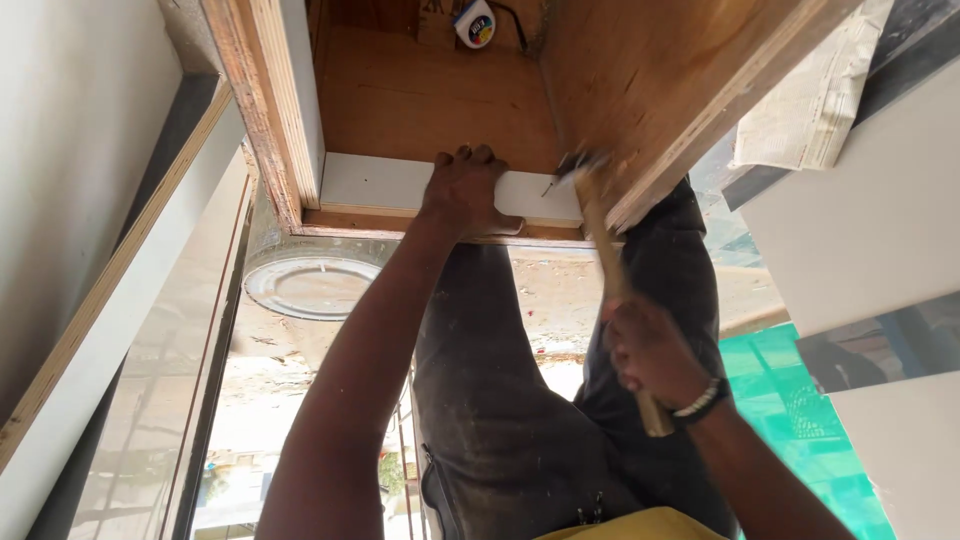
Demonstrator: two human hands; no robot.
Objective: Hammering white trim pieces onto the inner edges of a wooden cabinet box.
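My left hand (462, 190) presses flat on a white strip of board (380, 184) set across the front of an open plywood box (440, 110). My right hand (650, 350) grips the wooden handle of a hammer (610, 270). The hammer's head is blurred, close to a small nail (549, 186) standing in the right end of the white strip. My legs in dark dusty trousers (500, 400) show below the box.
A tape measure (474, 24) lies at the back of the box. A round metal tin (310, 285) sits under its left front corner. White boards (860, 220) lean at the right, a long board edge (110, 290) at the left. Folded newspaper (815, 100) lies upper right.
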